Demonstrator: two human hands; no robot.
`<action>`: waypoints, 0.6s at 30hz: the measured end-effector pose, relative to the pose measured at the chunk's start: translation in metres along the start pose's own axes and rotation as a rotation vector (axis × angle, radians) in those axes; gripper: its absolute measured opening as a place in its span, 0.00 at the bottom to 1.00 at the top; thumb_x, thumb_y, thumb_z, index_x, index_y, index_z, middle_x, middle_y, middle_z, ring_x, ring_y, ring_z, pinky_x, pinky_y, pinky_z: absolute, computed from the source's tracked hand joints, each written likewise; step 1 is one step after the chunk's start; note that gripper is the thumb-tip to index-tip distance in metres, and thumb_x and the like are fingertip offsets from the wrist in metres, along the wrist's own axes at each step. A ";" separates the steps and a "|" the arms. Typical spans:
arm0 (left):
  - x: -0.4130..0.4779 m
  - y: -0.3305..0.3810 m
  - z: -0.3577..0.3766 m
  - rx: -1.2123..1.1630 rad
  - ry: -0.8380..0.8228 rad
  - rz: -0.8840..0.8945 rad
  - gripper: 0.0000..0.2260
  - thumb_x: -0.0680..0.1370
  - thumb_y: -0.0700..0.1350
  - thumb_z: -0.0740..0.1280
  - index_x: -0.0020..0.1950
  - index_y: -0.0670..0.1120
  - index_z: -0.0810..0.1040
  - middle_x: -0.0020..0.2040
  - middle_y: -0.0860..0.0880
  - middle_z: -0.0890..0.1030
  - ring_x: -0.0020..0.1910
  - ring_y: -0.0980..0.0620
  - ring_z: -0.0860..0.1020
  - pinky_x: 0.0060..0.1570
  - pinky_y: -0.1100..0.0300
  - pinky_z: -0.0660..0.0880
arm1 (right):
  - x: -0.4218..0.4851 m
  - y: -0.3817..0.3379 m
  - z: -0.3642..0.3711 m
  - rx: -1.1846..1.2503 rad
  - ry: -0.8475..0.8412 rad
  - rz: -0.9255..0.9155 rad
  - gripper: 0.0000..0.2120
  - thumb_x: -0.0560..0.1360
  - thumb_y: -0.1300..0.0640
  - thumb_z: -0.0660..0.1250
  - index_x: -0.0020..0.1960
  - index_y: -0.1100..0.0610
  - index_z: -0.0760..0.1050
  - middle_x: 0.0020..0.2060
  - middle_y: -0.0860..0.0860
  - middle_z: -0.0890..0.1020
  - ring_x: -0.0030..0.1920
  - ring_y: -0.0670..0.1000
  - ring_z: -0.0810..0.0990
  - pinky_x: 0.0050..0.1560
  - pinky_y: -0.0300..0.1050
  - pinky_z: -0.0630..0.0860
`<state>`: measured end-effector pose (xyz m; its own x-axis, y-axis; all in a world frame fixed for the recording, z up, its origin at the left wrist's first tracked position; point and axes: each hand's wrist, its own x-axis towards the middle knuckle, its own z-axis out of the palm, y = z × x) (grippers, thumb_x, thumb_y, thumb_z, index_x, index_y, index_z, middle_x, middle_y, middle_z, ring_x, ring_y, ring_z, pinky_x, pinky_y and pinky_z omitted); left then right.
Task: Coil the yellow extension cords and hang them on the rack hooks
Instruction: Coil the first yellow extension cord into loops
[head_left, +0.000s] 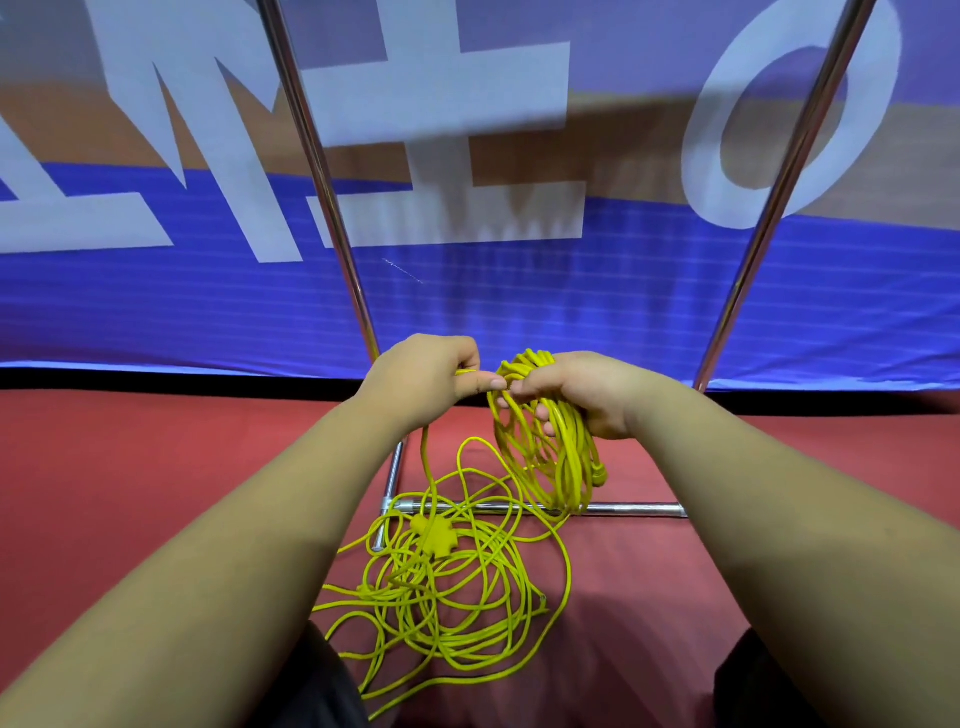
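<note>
Head view: coiling step, judging by the slack. With left hand (431, 374), pinches a loose strand (425, 457); with right hand (576, 395) just beside, grips the hanging coil (566, 467). Below both hands, tangled yellow extension cord (452, 597) on the floor (156, 493). Next calls for drawing slack into another loop. Rack hooks out of frame; right fingers partly hidden by cord.

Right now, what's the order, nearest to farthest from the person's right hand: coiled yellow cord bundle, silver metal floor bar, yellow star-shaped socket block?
1. The coiled yellow cord bundle: gripped in the right hand.
2. The silver metal floor bar: just below the bundle.
3. The yellow star-shaped socket block: on the floor, lower left.
</note>
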<state>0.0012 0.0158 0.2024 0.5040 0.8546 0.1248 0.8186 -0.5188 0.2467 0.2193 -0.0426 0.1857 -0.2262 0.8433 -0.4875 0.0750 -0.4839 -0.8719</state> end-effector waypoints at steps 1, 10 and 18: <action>0.000 -0.002 -0.001 -0.017 0.005 -0.007 0.23 0.73 0.74 0.66 0.41 0.53 0.74 0.34 0.51 0.77 0.38 0.51 0.76 0.36 0.53 0.73 | -0.001 0.000 0.002 -0.014 -0.009 -0.014 0.09 0.81 0.58 0.70 0.56 0.61 0.84 0.33 0.52 0.80 0.28 0.46 0.73 0.29 0.40 0.75; -0.004 -0.030 -0.010 -0.094 -0.219 -0.005 0.22 0.75 0.67 0.71 0.38 0.49 0.74 0.31 0.49 0.80 0.33 0.52 0.80 0.34 0.56 0.73 | 0.005 -0.007 -0.010 -0.037 0.139 -0.080 0.09 0.80 0.57 0.71 0.44 0.60 0.83 0.29 0.55 0.72 0.27 0.50 0.70 0.31 0.43 0.74; -0.004 -0.050 -0.025 -0.044 -0.234 0.006 0.12 0.75 0.60 0.75 0.41 0.54 0.78 0.36 0.53 0.81 0.39 0.53 0.79 0.44 0.49 0.78 | 0.004 -0.004 -0.013 -0.048 0.302 -0.018 0.10 0.81 0.58 0.69 0.43 0.61 0.83 0.25 0.53 0.72 0.24 0.51 0.71 0.30 0.42 0.75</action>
<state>-0.0483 0.0384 0.2135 0.5631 0.8205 -0.0982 0.8051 -0.5179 0.2893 0.2307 -0.0341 0.1866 0.0704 0.8866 -0.4572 0.1206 -0.4626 -0.8783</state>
